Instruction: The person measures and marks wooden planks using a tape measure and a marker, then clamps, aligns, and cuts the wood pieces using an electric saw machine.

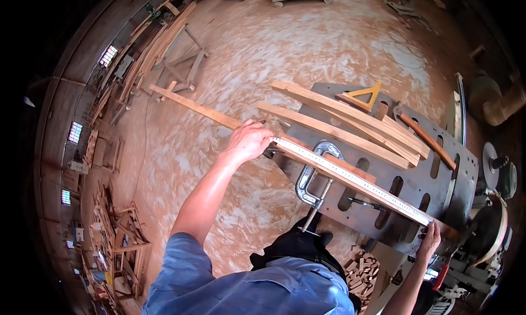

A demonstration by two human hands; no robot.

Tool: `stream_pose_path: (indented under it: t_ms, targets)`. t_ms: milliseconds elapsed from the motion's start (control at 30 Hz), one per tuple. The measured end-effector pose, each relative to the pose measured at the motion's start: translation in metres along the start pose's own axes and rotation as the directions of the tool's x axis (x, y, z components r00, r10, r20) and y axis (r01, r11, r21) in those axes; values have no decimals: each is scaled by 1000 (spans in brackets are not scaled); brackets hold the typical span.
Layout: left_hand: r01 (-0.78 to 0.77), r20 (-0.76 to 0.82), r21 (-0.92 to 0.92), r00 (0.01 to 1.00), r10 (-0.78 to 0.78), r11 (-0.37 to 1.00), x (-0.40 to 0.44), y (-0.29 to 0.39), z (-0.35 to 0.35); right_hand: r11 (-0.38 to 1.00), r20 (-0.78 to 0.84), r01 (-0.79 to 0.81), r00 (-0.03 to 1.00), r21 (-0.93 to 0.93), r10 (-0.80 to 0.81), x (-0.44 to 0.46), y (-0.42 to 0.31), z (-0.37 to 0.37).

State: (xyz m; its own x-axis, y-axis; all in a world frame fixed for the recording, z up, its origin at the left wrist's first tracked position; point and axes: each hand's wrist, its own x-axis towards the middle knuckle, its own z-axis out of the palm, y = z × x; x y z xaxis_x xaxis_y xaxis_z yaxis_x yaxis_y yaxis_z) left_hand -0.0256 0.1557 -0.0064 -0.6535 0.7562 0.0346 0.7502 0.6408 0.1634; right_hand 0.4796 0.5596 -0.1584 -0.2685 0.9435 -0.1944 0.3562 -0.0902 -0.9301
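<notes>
A white measuring tape (350,178) is stretched along a long wooden strip (211,113) that crosses the metal workbench (394,205). My left hand (249,142) is closed on the tape at its left end. A dark, pointed tip sticks out above these fingers, perhaps a pencil. At the tape's other end, my right hand (429,241) grips it by the bench's right side, with its fingers partly hidden. A metal C-clamp (308,178) sits at the bench edge, around the strip. Just below the tape lies a dark pen (366,203).
Several wooden strips (339,131) lie across the bench's far side with a yellow set square (368,97) and a wooden-handled hammer (424,137). Machinery (496,169) stands right. Offcuts (361,274) are piled below the bench; timber racks (159,46) line the left wall.
</notes>
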Motion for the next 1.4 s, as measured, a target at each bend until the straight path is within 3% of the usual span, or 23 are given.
stream_pose_path:
  t_ms: [500,600,700,800,867,900,933,1000,1067,1100,1167,1200,1300,1400]
  targets:
    - [-29,-9,-38,1000,28,999,1,1,0,998,14,-35,999,45,35,2,1,-2]
    - [-108,-9,-102,994,108,989,-1,6,-17,997,4,7,1000,-80,-6,-3,-24,-10]
    - [-135,69,-190,986,151,972,-4,11,-35,920,36,-27,999,392,14,-2,-30,-33]
    - [-139,144,-258,973,181,956,0,35,-40,888,44,-37,999,458,19,-24,-77,-17]
    - [-146,160,-299,967,201,943,4,55,-35,894,174,-79,985,440,2,-45,-112,20]
    - [-161,187,-319,955,229,934,11,70,-34,935,282,-168,956,314,77,-57,-132,36]
    - [-175,213,-340,943,257,924,18,88,-34,913,350,-110,936,392,-37,-66,-136,64]
    - [-201,295,-355,903,313,913,34,120,-24,930,535,-152,843,336,-56,-82,-149,107]
    - [-228,344,-446,849,400,866,50,149,-4,949,632,-100,765,299,-119,-92,-158,148]
    - [-172,391,-454,843,369,874,58,166,0,945,656,-135,748,299,-101,-94,-158,166]
    - [-60,486,-458,819,307,887,73,195,3,911,645,-235,763,338,-43,-97,-162,177]
    - [-43,461,-505,831,311,862,83,196,15,915,593,-236,805,327,-5,-99,-166,167]
    - [10,379,-519,899,220,855,126,180,47,951,512,-246,851,188,119,-100,-170,118]
    - [-61,166,-404,976,138,913,177,161,49,949,314,-271,925,159,212,-111,-160,62]
